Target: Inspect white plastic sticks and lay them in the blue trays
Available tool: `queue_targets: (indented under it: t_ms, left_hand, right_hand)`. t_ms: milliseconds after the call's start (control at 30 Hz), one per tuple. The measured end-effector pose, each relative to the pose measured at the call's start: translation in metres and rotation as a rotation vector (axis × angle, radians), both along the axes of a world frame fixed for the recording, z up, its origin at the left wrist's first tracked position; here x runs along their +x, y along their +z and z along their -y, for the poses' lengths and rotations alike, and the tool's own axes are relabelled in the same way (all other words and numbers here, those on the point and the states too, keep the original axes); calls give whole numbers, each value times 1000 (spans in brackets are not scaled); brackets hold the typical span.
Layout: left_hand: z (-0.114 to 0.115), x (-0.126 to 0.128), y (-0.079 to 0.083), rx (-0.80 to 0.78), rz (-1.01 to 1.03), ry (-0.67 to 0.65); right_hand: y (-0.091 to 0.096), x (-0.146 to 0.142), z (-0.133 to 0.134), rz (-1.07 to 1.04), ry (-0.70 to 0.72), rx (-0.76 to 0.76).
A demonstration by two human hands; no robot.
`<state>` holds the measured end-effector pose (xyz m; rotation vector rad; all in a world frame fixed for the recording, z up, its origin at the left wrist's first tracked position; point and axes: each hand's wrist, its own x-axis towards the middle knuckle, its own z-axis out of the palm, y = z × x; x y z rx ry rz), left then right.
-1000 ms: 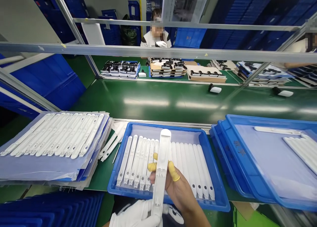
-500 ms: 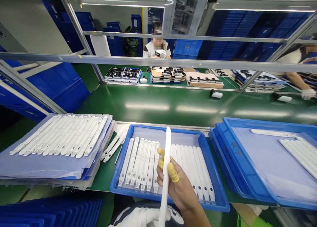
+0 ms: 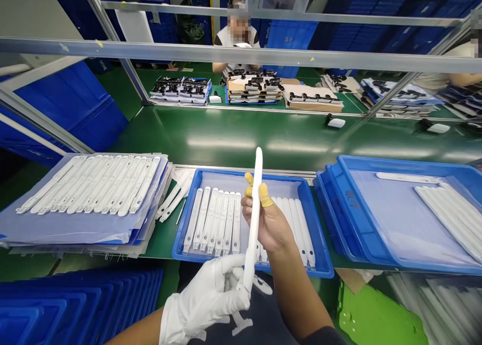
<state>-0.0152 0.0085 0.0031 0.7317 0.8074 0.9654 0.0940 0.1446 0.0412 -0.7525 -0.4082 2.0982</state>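
Observation:
Upright between my two hands is a long white plastic strip (image 3: 254,219), seen nearly edge-on. My left hand (image 3: 214,292), in a white glove, is closed on its lower end. My right hand (image 3: 269,217), bare but for yellow finger cots, grips it around the middle, thumb on one side and fingers on the other. Beneath lies a blue tray (image 3: 320,270) lined with a pale sheet. Several white strips (image 3: 214,219) lie in its left half, showing their ribbed side. More strips (image 3: 299,227) with smooth faces lie in its right half, partly hidden by my right hand and arm.
At left, a row of white strips (image 3: 90,184) tops a stack of sheets (image 3: 75,229). Loose strips (image 3: 173,204) lie beside it. Stacked blue trays (image 3: 376,257) stand at right. A metal rail (image 3: 226,53) crosses ahead; a co-worker (image 3: 238,31) sits beyond it.
Both hands and the strip now appear higher in view. My gloved left hand has come fully into sight at the strip's lower end. The camera has tilted downward.

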Motion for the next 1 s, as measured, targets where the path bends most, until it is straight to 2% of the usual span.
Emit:
queue_targets:
  t_ms: [100, 200, 267, 400, 567, 700, 833, 1000]
  left_hand:
    - [-1, 2, 1, 29, -41, 61]
    - [-1, 5, 1, -70, -9, 100]
    - [0, 5, 1, -117, 58, 77]
    - [2, 7, -5, -121, 145, 30]
    - [0, 15, -12, -176, 217, 152]
    - [-2, 17, -13, -179, 195, 216]
    - [-1, 10, -15, -104, 163, 84]
    - [3, 3, -24, -84, 103, -36]
  right_hand:
    - [-2, -2, 0, 34, -44, 26]
    - [-3, -2, 2, 105, -115, 75]
    - [-2, 0, 4, 117, -124, 68]
    - [4, 1, 6, 94, -51, 2]
    - [7, -4, 8, 20, 2, -7]
    - [6, -4, 6, -2, 21, -61]
    - [2, -2, 4, -4, 23, -50]
    - [-6, 1, 8, -4, -40, 40]
